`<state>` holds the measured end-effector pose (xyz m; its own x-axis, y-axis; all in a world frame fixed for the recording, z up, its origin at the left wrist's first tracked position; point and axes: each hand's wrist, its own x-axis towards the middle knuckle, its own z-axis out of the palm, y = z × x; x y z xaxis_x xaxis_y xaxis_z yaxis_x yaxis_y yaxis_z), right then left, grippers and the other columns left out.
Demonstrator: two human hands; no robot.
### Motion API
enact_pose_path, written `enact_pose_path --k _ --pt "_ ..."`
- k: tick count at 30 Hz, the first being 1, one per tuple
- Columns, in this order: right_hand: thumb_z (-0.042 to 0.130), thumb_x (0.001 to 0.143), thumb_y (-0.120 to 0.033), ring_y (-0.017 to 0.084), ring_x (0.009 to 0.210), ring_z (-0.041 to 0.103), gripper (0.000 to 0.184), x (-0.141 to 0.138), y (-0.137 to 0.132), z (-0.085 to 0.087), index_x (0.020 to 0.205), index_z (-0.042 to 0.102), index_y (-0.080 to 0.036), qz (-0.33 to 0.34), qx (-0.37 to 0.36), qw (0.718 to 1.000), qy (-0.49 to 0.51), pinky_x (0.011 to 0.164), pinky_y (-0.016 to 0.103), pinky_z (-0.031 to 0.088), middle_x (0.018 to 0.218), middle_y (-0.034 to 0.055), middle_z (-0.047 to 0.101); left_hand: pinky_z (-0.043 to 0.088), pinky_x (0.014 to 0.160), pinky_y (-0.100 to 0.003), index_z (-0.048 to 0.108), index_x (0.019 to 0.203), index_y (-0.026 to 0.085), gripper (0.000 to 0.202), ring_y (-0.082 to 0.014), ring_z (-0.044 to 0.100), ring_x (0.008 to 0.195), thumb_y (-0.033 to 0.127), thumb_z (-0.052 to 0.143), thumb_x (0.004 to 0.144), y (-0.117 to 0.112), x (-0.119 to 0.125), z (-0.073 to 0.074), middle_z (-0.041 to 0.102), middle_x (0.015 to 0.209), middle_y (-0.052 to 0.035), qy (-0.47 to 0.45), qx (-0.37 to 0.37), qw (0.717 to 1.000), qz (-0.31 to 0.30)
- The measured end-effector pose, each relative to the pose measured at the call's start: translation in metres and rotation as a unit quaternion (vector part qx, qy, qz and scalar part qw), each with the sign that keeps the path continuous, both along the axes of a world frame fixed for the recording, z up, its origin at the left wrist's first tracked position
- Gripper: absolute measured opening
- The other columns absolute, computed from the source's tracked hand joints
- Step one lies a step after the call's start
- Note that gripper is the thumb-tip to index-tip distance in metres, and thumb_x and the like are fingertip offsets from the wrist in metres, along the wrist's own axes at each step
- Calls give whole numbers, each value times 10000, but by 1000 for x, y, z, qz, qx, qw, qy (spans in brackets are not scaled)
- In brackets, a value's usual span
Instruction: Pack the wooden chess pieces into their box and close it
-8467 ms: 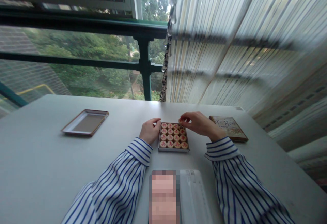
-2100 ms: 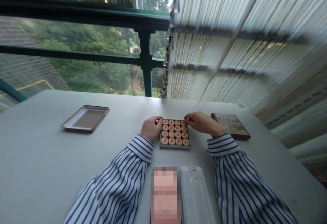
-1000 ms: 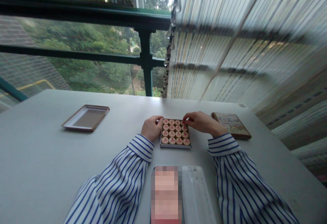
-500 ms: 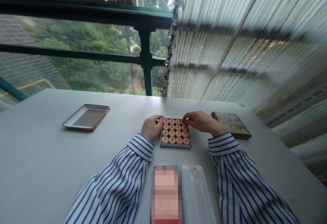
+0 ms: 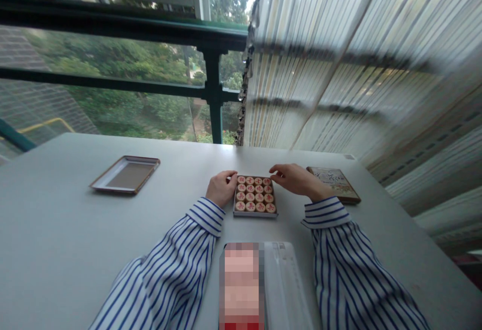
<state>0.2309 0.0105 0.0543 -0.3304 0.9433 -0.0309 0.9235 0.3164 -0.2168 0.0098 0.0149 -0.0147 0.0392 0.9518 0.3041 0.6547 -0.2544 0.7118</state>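
The right hand [image 5: 294, 179] has drawn back from the far-right xiangqi piece [image 5: 267, 181], grip slightly spread, holding nothing. Sixteen such pieces [image 5: 259, 197] lie in the tray [image 5: 255, 214] on the counter [image 5: 181, 174], apparently filling it. Left hand [image 5: 220, 188] is at the tray's far-left corner; pinching cannot be confirmed.

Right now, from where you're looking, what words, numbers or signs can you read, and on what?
"兵": on five round pale pieces with red characters, four in the nearest row, one leftmost behind it.
"士": on the two middle pieces of the farthest row.
Other red characters in the shallow square tray: too small to read surely.
Dark lettering on the flat brown-edged rectangular box or book: too blurred.
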Motion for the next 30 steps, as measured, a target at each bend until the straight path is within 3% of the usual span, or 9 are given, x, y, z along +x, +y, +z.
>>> enact_pose_path --k 5,10,13,20,30 --pt "418 836 -364 187 860 597 375 2 -24 -3 1131 546 -173 -1 20 999 39 756 283 438 966 72 656 489 725 -249 633 974 155 298 -143 629 745 318 470 786 -7 -6 6 679 887 -61 -12 -36 999 0" --pt "472 800 -429 225 1066 508 513 7 -56 -25 1195 490 -103 -7 17 993 117 896 334 385 1180 139 546 478 795 -304 567 1083 139 438 -185 613 892 420 510 752 -32 -26 8 649 1001 -96 11 -26 993 -111" --pt "509 769 -450 237 1050 513 572 8 -69 -36 1227 460 -110 7 -2 988 156 871 347 401 1172 143 547 439 872 -342 538 1126 129 490 -202 586 966 402 562 720 -47 -38 4 640 1030 -108 21 -21 987 -160" --pt "601 682 -317 239 1076 484 641 -3 -84 -43 1274 410 -164 9 10 987 161 885 345 379 1183 113 538 440 875 -336 561 1106 156 501 -198 586 952 246 655 622 -59 -39 -6 646 1009 -86 77 24 983 -165" --pt "550 713 -269 228 1032 517 555 -11 -84 -44 1242 434 -144 1 57 991 119 871 310 386 1134 125 567 466 823 -310 582 1061 183 391 -182 610 877 227 600 673 -58 -35 -10 667 946 -63 101 82 978 -164"
